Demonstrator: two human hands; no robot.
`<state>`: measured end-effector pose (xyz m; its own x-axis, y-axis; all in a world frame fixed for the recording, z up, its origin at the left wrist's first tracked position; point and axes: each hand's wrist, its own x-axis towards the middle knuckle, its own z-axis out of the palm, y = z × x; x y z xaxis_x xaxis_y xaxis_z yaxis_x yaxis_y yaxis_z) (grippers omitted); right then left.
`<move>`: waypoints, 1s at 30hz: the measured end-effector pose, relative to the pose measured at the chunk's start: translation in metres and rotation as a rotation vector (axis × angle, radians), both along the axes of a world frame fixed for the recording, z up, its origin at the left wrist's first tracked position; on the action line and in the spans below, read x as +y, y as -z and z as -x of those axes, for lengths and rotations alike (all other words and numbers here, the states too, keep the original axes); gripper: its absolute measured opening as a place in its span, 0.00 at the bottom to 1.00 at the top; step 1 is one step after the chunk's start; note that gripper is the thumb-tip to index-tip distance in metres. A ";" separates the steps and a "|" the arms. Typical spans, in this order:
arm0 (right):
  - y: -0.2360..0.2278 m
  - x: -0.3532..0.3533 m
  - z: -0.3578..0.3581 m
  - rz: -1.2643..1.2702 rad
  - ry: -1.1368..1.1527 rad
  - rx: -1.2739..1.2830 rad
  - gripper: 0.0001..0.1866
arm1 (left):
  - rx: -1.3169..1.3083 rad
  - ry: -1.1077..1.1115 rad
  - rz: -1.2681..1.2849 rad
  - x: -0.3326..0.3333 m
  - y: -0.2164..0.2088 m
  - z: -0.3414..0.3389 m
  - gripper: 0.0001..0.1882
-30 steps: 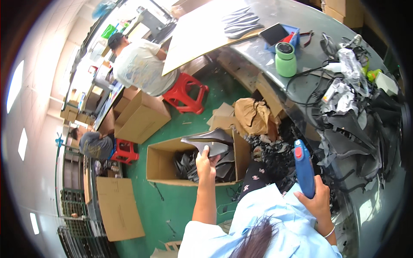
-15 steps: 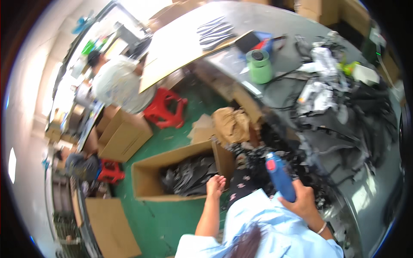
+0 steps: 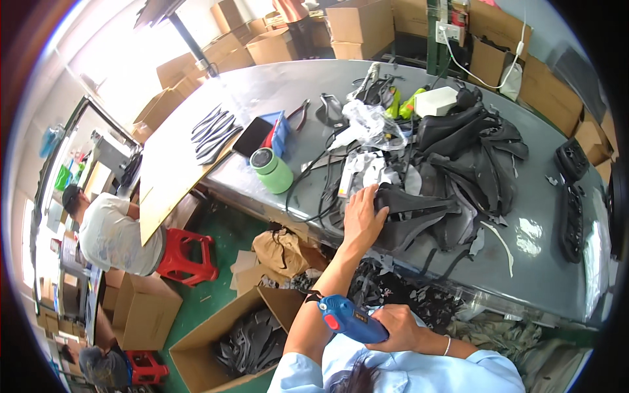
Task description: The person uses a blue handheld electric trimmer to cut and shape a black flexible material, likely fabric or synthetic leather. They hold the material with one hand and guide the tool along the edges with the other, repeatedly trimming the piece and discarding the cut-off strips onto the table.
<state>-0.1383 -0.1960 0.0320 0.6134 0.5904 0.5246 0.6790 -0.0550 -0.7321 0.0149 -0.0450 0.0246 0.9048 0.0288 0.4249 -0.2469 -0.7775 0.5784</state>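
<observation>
My left hand [image 3: 363, 221] reaches over the near edge of the grey table [image 3: 544, 281]. Its fingers are stretched out at the left end of a dark, moulded-looking piece [image 3: 413, 204], part of a heap of black pieces [image 3: 452, 167]; whether it grips the piece does not show. Close to my body, my right hand [image 3: 401, 327] is wrapped round a blue handheld power tool [image 3: 354, 319] with a red button. The tool's front end points left, by my left forearm. White scraps [image 3: 368, 169] and clear plastic [image 3: 375, 124] lie beyond my left fingers.
A green flask [image 3: 272, 171] and a blue bin [image 3: 280, 134] stand left of the heap, near pliers [image 3: 301, 115]. An open carton [image 3: 196, 347] of black pieces is at lower left. A person [image 3: 121, 232] sits by a red stool [image 3: 187, 255]. Scraps [image 3: 419, 295] lie below the table edge.
The view has swung right toward the table. My left hand has gone from above the open carton to the black heap. The blue tool, still in my right hand, now points left instead of up.
</observation>
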 end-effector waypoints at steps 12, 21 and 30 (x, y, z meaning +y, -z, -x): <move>0.012 -0.016 -0.009 -0.033 0.168 0.033 0.20 | 0.419 -0.093 0.719 0.040 -0.044 0.052 0.12; 0.008 0.003 -0.028 -0.054 0.380 0.292 0.25 | 0.444 -0.011 1.838 0.029 0.007 0.171 0.12; -0.012 0.023 -0.035 0.081 0.408 0.415 0.23 | 0.323 -0.203 1.887 -0.030 -0.013 0.189 0.06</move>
